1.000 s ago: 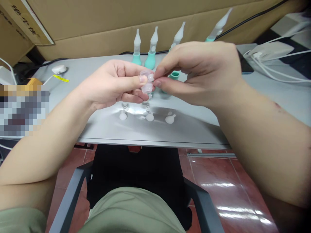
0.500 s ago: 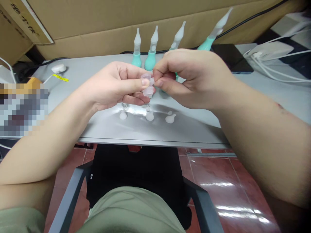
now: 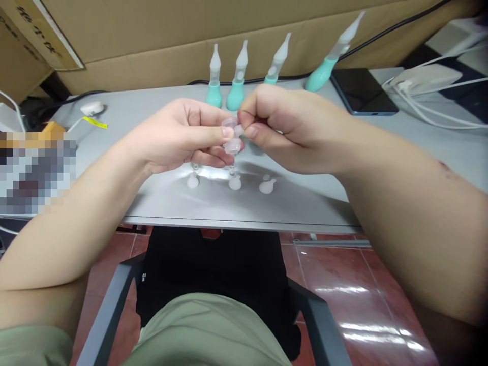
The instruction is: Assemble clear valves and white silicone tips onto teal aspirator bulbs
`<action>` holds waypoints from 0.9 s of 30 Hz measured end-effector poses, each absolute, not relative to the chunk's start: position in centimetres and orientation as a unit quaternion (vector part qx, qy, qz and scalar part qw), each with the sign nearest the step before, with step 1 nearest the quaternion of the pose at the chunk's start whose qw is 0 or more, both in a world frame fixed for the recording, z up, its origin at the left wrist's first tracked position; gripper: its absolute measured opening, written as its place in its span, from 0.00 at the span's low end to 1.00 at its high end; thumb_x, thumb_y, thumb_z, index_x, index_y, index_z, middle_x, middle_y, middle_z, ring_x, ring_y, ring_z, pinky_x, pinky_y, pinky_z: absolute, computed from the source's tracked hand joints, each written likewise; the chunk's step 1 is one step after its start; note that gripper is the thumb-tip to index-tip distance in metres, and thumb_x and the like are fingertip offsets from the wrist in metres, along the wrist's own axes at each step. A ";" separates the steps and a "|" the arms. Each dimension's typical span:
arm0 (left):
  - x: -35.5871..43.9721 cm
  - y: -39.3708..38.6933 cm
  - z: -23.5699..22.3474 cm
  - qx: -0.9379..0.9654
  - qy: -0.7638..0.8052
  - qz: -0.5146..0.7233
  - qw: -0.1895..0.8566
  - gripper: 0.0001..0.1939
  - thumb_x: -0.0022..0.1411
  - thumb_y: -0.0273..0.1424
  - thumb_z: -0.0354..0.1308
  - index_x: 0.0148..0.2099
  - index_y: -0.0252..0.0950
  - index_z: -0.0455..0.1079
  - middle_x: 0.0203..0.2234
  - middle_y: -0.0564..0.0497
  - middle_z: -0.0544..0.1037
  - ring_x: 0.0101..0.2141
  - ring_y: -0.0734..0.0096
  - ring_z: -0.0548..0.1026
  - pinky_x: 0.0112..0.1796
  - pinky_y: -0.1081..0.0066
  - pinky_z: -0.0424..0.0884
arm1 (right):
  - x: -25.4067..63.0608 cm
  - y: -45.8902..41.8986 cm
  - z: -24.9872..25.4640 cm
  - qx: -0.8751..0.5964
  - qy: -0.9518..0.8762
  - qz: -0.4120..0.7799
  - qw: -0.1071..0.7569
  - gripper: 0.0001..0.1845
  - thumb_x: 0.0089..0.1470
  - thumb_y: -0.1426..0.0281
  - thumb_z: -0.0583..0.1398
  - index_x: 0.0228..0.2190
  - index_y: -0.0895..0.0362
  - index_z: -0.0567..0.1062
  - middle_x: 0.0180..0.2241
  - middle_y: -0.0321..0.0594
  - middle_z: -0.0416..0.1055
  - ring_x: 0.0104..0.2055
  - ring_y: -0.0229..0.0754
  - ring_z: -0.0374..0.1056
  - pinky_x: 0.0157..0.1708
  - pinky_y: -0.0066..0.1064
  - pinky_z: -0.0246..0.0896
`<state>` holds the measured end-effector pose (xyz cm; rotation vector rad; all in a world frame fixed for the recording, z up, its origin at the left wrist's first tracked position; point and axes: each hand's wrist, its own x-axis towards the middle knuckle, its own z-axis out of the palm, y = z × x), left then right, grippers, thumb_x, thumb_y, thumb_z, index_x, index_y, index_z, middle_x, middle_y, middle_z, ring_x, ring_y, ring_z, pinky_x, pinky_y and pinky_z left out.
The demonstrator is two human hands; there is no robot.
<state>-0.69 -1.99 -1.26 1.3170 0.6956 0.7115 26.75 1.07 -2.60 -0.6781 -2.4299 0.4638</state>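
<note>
My left hand is closed around a small clear plastic nasal aspirator body, its thumb pressed on the near side. At the right side of that piece, my right hand pinches with thumb and index finger. A small translucent bit shows at those fingertips; whether it is a separate part I cannot tell. Just below the hands, round white caps with tabs lie on the desk, among them a left one, a middle one and a right one. Tiny clear ring-like parts lie beside them.
Behind my hands stand several nasal aspirators with mint-green bulbs, such as the leftmost; another leans at the right. Beside it lie a black phone and white cables. A white plug-like object is at the left. Cardboard walls the back.
My right wrist and hand have dropped slightly, uncovering more of the right-hand green bulb and the phone. Both hands stay at the clear plastic piece.
</note>
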 end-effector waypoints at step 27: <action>-0.3 -2.7 -0.4 0.579 0.361 0.341 0.647 0.17 0.83 0.18 0.70 0.40 0.37 0.93 0.32 0.58 0.92 0.33 0.78 0.93 0.37 0.82 0.89 | 26.0 -0.1 -2.7 -0.251 -0.795 0.325 0.446 0.20 0.72 0.47 0.84 0.43 0.49 0.93 0.43 0.37 0.88 0.50 0.52 0.91 0.62 0.54 0.95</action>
